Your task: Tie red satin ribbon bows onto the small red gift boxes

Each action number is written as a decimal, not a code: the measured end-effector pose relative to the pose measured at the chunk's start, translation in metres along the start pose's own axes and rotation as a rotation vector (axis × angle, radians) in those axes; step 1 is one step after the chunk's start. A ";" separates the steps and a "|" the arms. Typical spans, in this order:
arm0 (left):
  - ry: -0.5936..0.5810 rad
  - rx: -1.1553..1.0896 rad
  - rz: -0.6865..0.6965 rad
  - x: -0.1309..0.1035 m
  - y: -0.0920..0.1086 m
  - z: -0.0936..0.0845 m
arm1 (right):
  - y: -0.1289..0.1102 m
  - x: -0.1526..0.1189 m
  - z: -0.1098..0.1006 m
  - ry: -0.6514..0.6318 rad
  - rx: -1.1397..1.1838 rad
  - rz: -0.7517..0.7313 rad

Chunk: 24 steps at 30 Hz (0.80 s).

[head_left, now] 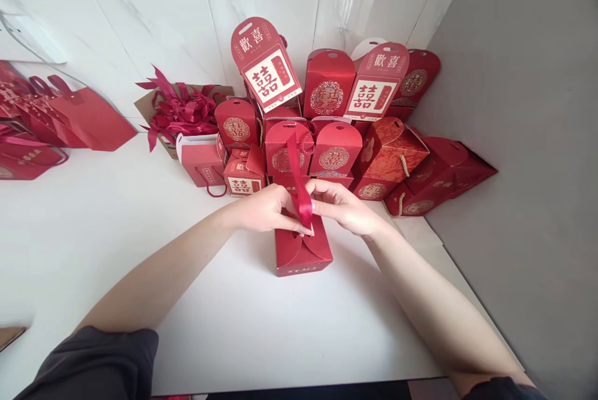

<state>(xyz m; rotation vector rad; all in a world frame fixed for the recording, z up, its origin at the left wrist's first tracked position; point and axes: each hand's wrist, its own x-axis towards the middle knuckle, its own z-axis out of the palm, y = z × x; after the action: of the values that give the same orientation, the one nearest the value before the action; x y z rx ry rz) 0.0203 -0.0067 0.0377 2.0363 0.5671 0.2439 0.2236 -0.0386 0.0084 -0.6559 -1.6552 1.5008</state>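
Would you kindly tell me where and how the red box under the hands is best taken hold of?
Probably the left and right sides of the red box, one palm coming from each side: it sits flat on the table, while the ribbon, left hand and right hand crowd its flapped top.

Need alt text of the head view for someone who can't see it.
The left hand and right hand meet at a red satin ribbon atop a red gift box on a white tabletop. Behind it stands a cluster of gift boxes, several printed with the double-happiness character, beside a tangle of ribbons.
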 end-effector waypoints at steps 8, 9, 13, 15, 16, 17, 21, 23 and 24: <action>-0.010 -0.058 -0.026 0.002 -0.009 -0.001 | -0.003 -0.001 0.001 -0.051 0.068 0.021; -0.015 -0.067 -0.016 0.002 -0.009 -0.001 | -0.001 -0.001 -0.001 -0.056 0.125 0.018; -0.047 -0.088 -0.037 0.003 -0.012 -0.002 | 0.010 -0.002 -0.019 -0.023 0.259 0.022; -0.055 -0.089 -0.080 0.003 -0.012 -0.003 | 0.012 -0.004 -0.029 -0.053 0.258 0.002; -0.051 -0.090 -0.101 0.004 -0.012 -0.003 | 0.012 -0.005 -0.033 -0.074 0.239 -0.025; -0.045 -0.090 -0.119 0.004 -0.012 -0.004 | 0.009 -0.007 -0.035 -0.089 0.207 -0.059; -0.051 -0.075 -0.137 0.005 -0.010 -0.001 | -0.015 -0.015 -0.026 -0.062 -0.015 -0.182; -0.057 -0.058 -0.143 0.006 -0.009 0.001 | -0.029 -0.019 -0.015 -0.032 -0.130 -0.199; -0.059 -0.061 -0.138 0.007 -0.009 0.003 | -0.035 -0.021 -0.009 -0.022 -0.179 -0.201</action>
<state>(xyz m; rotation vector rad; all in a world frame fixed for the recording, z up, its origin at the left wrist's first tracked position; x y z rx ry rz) 0.0248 -0.0018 0.0279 1.9298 0.6533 0.1170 0.2469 -0.0564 0.0380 -0.5507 -1.8290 1.2312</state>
